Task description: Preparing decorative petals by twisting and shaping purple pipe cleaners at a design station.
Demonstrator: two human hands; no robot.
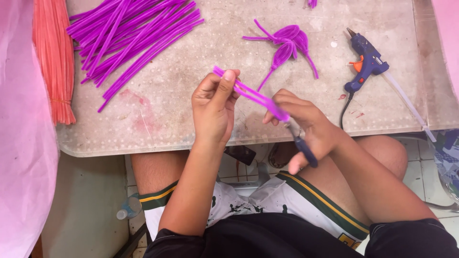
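Observation:
My left hand (214, 106) pinches a purple pipe cleaner (248, 93) near its upper end, thumb on top. The pipe cleaner runs down and to the right into my right hand (306, 126). That hand also grips scissors with dark blue handles (304, 149), whose blades meet the pipe cleaner's lower end. Both hands hover over the near edge of a worn beige table (181, 100).
A pile of purple pipe cleaners (131, 40) lies at the table's far left. Beside it is a bundle of orange-red stems (56, 57). Looped purple petal shapes (287, 43) lie at the far middle. A blue glue gun (366, 62) rests at right. Pink sheet (21, 143) covers the left.

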